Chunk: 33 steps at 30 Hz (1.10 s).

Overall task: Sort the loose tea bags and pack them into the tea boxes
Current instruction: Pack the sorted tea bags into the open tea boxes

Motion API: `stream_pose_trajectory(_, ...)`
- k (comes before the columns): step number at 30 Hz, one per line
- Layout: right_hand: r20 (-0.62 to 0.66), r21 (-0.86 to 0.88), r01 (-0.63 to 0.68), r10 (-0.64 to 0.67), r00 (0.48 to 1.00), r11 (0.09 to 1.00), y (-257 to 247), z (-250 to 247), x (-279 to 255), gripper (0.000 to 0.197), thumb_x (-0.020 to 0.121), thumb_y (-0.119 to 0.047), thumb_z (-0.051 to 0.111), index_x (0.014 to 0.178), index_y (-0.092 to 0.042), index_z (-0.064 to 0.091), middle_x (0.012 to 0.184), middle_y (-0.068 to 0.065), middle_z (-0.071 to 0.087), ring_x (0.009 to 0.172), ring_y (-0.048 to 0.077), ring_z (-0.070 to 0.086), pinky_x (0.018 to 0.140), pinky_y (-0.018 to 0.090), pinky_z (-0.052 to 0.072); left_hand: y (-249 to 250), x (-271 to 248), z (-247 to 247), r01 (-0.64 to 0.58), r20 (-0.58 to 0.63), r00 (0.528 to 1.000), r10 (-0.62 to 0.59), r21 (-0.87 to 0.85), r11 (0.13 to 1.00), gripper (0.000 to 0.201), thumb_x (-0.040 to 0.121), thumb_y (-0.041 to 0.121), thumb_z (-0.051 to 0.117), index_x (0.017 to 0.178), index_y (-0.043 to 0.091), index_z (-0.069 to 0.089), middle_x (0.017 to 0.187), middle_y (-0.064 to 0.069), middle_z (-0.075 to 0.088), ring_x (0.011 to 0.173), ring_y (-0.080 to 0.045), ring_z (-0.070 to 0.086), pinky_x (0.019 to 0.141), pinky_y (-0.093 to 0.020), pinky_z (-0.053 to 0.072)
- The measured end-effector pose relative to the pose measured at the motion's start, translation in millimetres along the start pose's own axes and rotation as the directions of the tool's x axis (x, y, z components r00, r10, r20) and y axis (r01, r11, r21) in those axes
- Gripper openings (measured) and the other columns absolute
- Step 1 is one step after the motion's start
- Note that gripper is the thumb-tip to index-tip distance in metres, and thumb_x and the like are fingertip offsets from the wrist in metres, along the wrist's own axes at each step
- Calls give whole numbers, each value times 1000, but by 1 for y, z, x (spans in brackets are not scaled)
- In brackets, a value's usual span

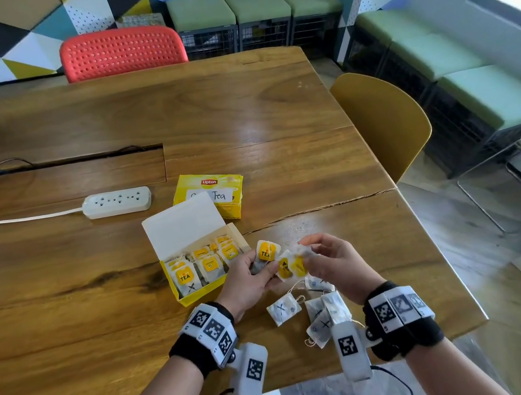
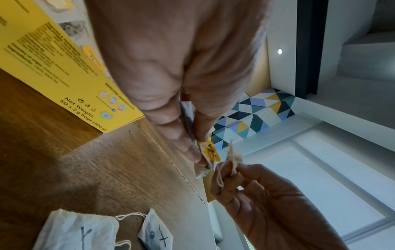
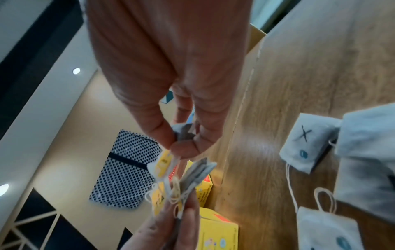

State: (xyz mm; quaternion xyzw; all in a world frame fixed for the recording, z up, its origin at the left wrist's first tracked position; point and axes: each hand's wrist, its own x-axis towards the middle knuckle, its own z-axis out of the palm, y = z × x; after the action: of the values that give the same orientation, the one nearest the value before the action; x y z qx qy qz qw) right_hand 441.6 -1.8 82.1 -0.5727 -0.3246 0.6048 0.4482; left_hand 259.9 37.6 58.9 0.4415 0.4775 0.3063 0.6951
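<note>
Above the table's near right part, my left hand (image 1: 258, 269) grips a small bunch of tea bags with yellow tags (image 1: 267, 252). My right hand (image 1: 309, 253) pinches another yellow-tagged tea bag (image 1: 294, 266) and its string against that bunch. In the right wrist view the thumb and fingers (image 3: 186, 145) pinch the bag's paper. An open yellow tea box (image 1: 199, 290) stands just left of my hands, with several tagged bags upright in it. Behind it lies a closed Lipton box (image 1: 209, 194). Several loose tea bags marked with X (image 1: 284, 308) lie under my hands.
A white power strip (image 1: 117, 202) with its cable lies to the left of the boxes. The table's right edge (image 1: 436, 253) runs close to my right wrist, with a yellow chair (image 1: 386, 126) beyond it. A red chair (image 1: 122, 51) stands at the far side.
</note>
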Motion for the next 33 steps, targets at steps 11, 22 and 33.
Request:
stream_pose_trajectory(11,138,-16,-177,178,974,984,8,12,-6,26,94,-6,56,120,-5,59,100,13,70,85,22,67,75,30,55,-2,-3,-8,-72,104,993,57,151,986,24,88,11,65,112,10,65,104,-3,72,96,-13,68,76,-20,54)
stream_pose_trajectory(22,142,116,-170,153,978,979,-2,12,-8,29,89,7,56,118,8,52,87,10,63,60,8,63,59,20,52,-8,-4,-20,17,-29,1000,-11,222,975,31,101,31,44,114,10,63,103,-5,63,98,-16,57,85,-32,47)
stream_pose_trajectory(33,133,298,-187,153,979,936,-6,44,-5,9,89,4,57,90,-3,61,90,16,68,71,18,69,61,22,57,-10,-4,-13,-57,-151,985,82,166,984,15,93,9,60,96,1,72,90,-12,70,75,-14,61,67,-25,54)
